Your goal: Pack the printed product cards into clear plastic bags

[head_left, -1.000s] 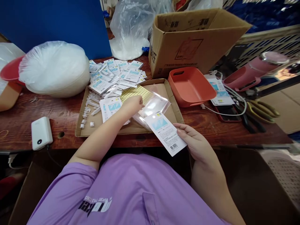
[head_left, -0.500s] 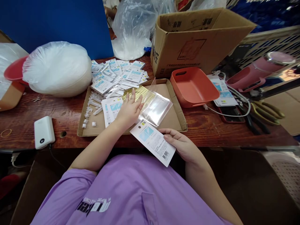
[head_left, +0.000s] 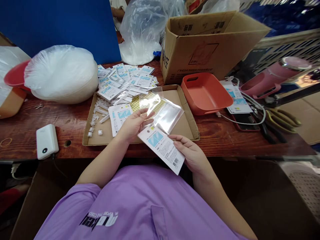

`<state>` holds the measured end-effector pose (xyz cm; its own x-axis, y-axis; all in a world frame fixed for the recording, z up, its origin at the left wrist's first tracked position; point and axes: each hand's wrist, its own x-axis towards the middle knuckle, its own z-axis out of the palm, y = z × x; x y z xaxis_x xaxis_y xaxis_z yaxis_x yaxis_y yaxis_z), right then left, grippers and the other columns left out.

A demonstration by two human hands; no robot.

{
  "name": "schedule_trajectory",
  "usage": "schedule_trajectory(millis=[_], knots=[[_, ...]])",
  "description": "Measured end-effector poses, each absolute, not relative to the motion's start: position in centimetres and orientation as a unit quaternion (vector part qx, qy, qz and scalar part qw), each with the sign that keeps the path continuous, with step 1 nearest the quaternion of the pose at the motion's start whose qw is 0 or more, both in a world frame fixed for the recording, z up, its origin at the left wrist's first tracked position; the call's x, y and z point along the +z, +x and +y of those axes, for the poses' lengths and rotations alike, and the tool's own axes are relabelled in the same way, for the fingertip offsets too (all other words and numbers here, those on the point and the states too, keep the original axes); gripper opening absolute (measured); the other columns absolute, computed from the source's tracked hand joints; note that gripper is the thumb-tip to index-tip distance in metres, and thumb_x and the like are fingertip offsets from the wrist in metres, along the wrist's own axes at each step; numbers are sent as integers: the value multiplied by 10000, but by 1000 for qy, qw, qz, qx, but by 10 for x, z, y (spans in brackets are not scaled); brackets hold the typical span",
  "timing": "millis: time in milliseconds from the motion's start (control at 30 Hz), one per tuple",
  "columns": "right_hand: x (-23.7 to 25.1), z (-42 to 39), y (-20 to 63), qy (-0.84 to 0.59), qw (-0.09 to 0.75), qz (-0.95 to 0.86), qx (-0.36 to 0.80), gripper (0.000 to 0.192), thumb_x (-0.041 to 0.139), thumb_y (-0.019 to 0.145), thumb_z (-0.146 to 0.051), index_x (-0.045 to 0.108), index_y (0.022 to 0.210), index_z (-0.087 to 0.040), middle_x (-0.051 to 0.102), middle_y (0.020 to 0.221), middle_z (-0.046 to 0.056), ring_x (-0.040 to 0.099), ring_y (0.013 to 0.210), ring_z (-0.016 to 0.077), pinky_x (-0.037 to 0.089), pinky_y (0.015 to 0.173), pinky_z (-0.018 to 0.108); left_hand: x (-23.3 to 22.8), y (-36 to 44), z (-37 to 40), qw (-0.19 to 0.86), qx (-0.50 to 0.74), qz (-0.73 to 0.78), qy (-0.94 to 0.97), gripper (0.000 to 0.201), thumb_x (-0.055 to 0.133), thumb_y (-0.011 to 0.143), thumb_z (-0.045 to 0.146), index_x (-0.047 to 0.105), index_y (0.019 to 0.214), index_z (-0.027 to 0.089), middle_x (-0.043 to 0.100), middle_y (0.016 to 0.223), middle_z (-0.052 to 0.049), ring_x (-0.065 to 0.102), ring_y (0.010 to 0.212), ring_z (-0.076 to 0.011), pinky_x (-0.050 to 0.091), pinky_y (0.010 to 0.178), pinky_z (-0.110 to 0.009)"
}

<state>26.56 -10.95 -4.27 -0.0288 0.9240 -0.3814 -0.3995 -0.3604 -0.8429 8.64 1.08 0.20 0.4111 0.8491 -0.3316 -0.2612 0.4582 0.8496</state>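
Note:
My right hand (head_left: 191,151) grips a white printed card (head_left: 162,146) with blue pictures and a barcode, by its right edge. The card is tilted over the tray's front edge. Just left of its upper end, my left hand (head_left: 136,124) pinches a clear plastic bag (head_left: 150,100), which rises from the fingers and catches the light. Beneath lie more clear bags (head_left: 168,116) and a yellow dotted sheet (head_left: 136,102). Under my left wrist, a few printed cards (head_left: 116,121) rest in the shallow cardboard tray (head_left: 187,125), beside small clear plastic pieces (head_left: 100,110).
Packed cards (head_left: 125,78) are heaped at the tray's back left. An orange basket (head_left: 206,93) stands to the right, before a cardboard box (head_left: 200,50). A white power bank (head_left: 47,141), a bag-covered bowl (head_left: 62,75), pliers (head_left: 282,120) and a pink bottle (head_left: 275,75) surround the tray.
My left hand has drawn back toward me from the bags and yellow sheet, fingers closing, with a clear bag lifted in them. The right hand and card have shifted slightly left.

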Motion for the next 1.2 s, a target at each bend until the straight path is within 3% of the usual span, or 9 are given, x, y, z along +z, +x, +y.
schedule_trajectory(millis=[167,400,500,700,800,900,1033,1100,1200], knots=[[-47,-109,261,-517,532,-298,601,319,715,750,-422,645,1014,-257,698,908,12,655,771,141,544,683,270,5,82,3,798,364,377,298,215,682,762,204,596,955,167,693,989,-38,657,783,-126,513,679,-250],[-49,-107,257,-613,547,-342,455,322,607,813,-500,586,1031,-264,667,889,42,637,798,199,542,714,361,10,76,-12,781,363,400,314,277,591,822,228,594,1098,204,655,1178,-58,655,925,-157,520,728,-290],[-46,-106,251,-637,544,-361,410,320,565,829,-528,568,1004,-261,657,925,67,628,817,216,540,709,377,4,76,-18,774,369,390,335,345,602,822,287,560,1159,226,669,1143,-54,663,907,-160,522,763,-322],[-41,-96,230,-629,561,-372,388,270,509,876,-488,529,1014,-257,634,938,50,613,861,203,529,767,366,-2,78,-27,780,357,302,417,412,666,782,383,561,1139,207,656,1179,-82,611,1091,-238,491,915,-401],[-40,-96,229,-587,570,-402,410,261,499,889,-472,502,1055,-270,621,1004,47,613,930,199,528,822,369,3,68,-25,802,312,272,431,415,697,763,357,583,1125,189,662,1172,-101,618,1084,-262,497,908,-409],[-41,-102,236,-497,501,-546,452,479,583,840,-470,409,1255,-305,514,1281,80,531,1176,240,483,962,429,7,48,-19,827,266,259,423,350,679,784,318,617,1096,172,675,1145,-116,639,1048,-262,514,871,-385],[-44,-104,242,-482,384,-721,318,944,774,667,-461,228,1431,-363,116,1546,87,207,1412,337,378,1065,525,7,27,-14,834,242,270,415,326,640,818,271,621,1131,182,663,1181,-115,631,1070,-250,513,867,-349],[-45,-101,242,-477,375,-748,268,949,767,679,-466,212,1446,-390,133,1551,81,233,1405,340,377,1065,535,4,22,-13,832,248,266,418,341,610,842,266,603,1177,201,645,1216,-109,621,1092,-248,508,880,-353],[-44,-95,238,-462,372,-762,262,912,745,688,-505,265,1451,-366,394,1441,94,417,1311,324,403,1059,502,3,19,-13,826,263,255,428,351,581,863,264,587,1212,223,625,1252,-103,603,1127,-248,496,907,-361]])
